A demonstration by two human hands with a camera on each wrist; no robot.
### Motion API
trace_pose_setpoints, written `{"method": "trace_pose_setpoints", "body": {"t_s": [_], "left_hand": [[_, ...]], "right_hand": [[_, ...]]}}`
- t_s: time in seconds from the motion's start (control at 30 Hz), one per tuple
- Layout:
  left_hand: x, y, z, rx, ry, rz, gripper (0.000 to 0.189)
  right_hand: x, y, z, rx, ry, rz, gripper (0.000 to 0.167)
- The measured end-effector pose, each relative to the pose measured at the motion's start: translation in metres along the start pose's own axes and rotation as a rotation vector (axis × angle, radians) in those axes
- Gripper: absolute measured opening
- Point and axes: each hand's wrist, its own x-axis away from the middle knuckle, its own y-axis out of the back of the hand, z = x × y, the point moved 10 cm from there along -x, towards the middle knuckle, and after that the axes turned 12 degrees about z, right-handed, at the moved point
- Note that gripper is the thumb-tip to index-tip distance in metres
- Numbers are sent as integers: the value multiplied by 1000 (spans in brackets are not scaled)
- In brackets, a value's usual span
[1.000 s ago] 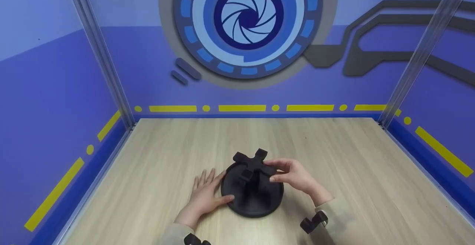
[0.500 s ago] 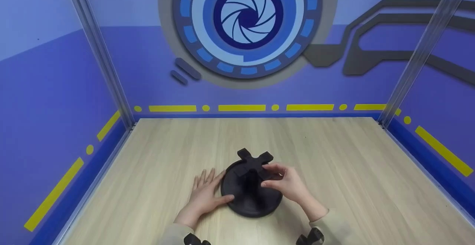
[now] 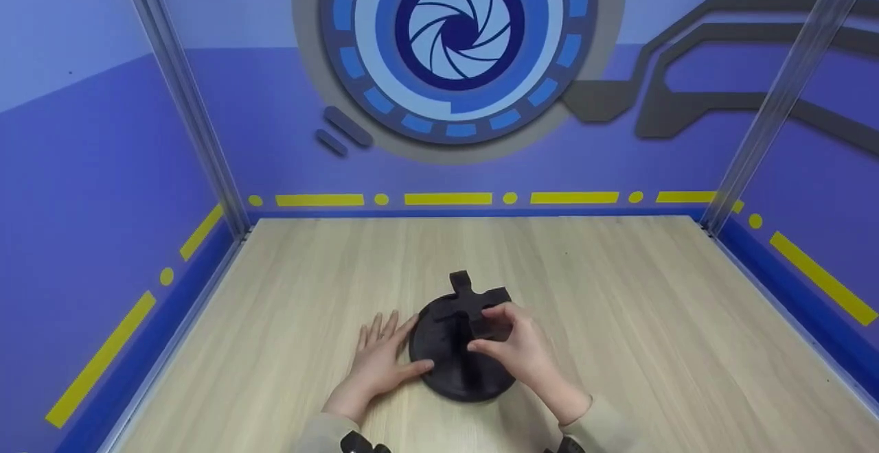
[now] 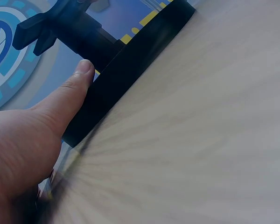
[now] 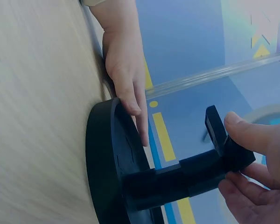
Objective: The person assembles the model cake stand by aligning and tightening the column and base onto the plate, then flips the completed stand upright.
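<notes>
A black round base [image 3: 443,374] lies on the table, its raised rim showing in the left wrist view. From its middle rises a thick black post [image 5: 168,184], topped by a black cross-shaped handle [image 3: 469,302] with stubby arms. My left hand [image 3: 383,368] rests at the base's left edge; its fingers are spread straight and the thumb lies over the rim. With thumb and fingertips, my right hand [image 3: 525,350] grips the handle near one arm on the right, hiding part of it. The right wrist view shows the thumb against one arm and fingers beneath.
The light wooden table [image 3: 329,261] extends around the base on every side. Blue printed panels [image 3: 275,158] enclose the back and both sides, with metal posts [image 3: 185,96] at the corners. Dark straps [image 3: 360,443] sit on the sleeves.
The cross-shaped handle has turned clockwise as seen from above. My right hand has moved with it, left and toward me. The left hand and base have stayed put.
</notes>
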Motion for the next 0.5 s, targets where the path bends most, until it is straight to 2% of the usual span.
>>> {"method": "trace_pose_setpoints", "body": {"t_s": [0.17,0.3,0.4,0.5], "left_hand": [[0,0,0,-9,-5,-6,95],[-1,-1,1,-14,-4,-8,95],[-1,-1,1,-6,0,-4,95],[-1,-1,1,3,1,-2,95]], "right_hand": [[2,-1,2,13,-1,3,50],[2,1,2,-56,-9,35,51],[0,10,1,-137,-25,30,47],[-5,26,-2,-184,-42,-19,43]]}}
